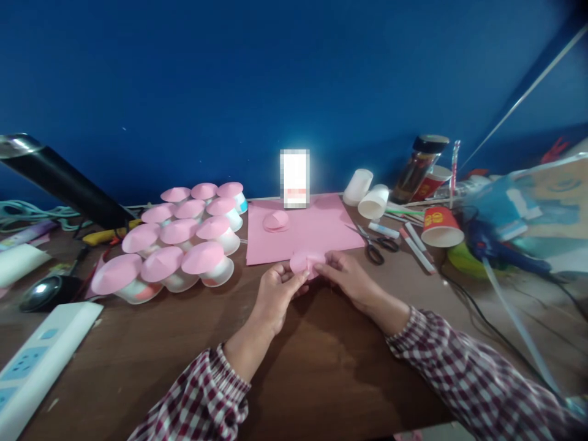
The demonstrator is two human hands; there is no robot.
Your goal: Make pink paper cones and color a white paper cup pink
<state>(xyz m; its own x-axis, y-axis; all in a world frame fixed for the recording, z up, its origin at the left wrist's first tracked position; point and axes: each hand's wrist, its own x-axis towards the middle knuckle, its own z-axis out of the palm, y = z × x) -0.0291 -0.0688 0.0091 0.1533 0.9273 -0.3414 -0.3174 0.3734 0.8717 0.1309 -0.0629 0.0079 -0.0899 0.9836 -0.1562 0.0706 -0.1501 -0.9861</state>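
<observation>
Between my two hands is a pink paper disc (301,262), held just above the table's near side of the pink sheets. My left hand (278,293) pinches its left edge, thumb on top. My right hand (351,278) grips the right edge, its fingers partly hidden. Behind them, a small stack of round pink paper pieces (276,222) lies on the pink paper sheets (316,223). To the left stand several paper cups (218,272), upside down, each topped with a shallow pink paper cone (203,257).
Scissors (374,245), a glue stick or marker (384,230), white paper cups (374,202) and a red cup (441,226) lie at right, near a blue glue gun (500,248). A power strip (46,361) and a black flask-like cylinder (64,177) are at left.
</observation>
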